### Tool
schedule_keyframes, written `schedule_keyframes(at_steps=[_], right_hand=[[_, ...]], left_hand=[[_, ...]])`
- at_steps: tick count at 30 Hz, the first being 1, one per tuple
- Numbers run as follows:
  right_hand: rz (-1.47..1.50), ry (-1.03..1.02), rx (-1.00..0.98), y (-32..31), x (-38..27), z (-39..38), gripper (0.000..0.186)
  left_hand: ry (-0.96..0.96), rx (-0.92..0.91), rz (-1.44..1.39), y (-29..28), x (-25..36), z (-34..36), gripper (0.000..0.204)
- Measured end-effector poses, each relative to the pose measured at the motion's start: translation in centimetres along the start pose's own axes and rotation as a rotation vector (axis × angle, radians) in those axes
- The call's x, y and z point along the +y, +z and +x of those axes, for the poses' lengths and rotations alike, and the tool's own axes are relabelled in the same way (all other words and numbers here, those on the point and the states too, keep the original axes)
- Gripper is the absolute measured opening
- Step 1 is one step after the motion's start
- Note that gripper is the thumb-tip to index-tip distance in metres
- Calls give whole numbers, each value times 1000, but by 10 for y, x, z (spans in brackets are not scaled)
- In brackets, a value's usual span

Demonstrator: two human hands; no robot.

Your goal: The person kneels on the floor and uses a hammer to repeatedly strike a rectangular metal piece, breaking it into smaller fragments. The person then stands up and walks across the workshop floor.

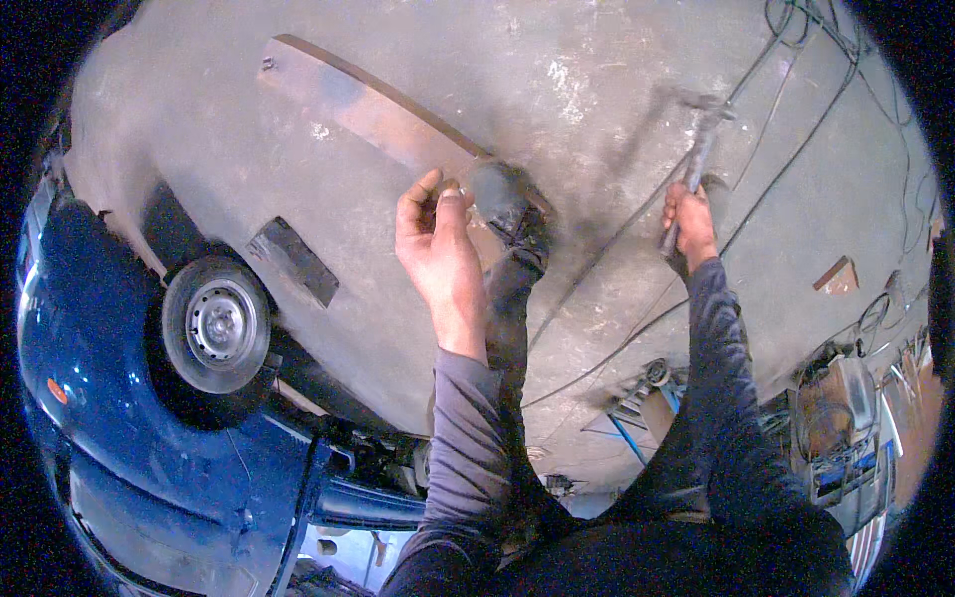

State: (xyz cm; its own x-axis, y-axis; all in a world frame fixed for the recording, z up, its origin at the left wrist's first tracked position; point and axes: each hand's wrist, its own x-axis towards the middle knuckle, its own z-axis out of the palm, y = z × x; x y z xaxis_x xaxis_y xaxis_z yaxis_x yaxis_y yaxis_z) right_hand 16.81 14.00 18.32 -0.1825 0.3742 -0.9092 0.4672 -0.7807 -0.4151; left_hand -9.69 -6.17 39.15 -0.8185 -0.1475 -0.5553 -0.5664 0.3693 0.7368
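Hammer: held in the right hand, whose fingers are closed round the lower part of the handle. The handle's long axis runs up and slightly right from the fist; the head lies crosswise at its far end, pointed away from the body and slightly blurred. The left hand is raised with fingers curled and thumb near the fingertips; whether anything small is pinched there cannot be told. A long panel lies on the floor to the left of the hammer, its long axis running from the floor's far left toward the body, near end at a dark boot. Whether the boot presses on the panel cannot be confirmed. The left hand is the nearer to the panel, appearing just beside its near end; the hammer is well apart, across the boot. Further out, a dark flat piece lies between the panel and the wheel of a blue car along the floor's left edge. Toward the right edge lies a brown wedge-shaped piece.
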Motion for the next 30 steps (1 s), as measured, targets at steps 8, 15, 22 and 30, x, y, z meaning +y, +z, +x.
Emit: schedule_keyframes(at_steps=[8, 15, 22, 30], right_hand=[[-68, 109, -355, 18, 172, -19, 18], [-123, 41, -115, -1, 13, -20, 17], [-346, -326, -295, 62, 138, -5, 9], [-69, 207, -188, -23, 53, -3, 18]], left_hand=[[54, -93, 60, 18, 1, 17, 31], [-52, -33, 48, -15, -22, 12, 24], [15, -55, 20, -1, -2, 30, 25], [-2, -2, 78, -15, -10, 25, 25]])
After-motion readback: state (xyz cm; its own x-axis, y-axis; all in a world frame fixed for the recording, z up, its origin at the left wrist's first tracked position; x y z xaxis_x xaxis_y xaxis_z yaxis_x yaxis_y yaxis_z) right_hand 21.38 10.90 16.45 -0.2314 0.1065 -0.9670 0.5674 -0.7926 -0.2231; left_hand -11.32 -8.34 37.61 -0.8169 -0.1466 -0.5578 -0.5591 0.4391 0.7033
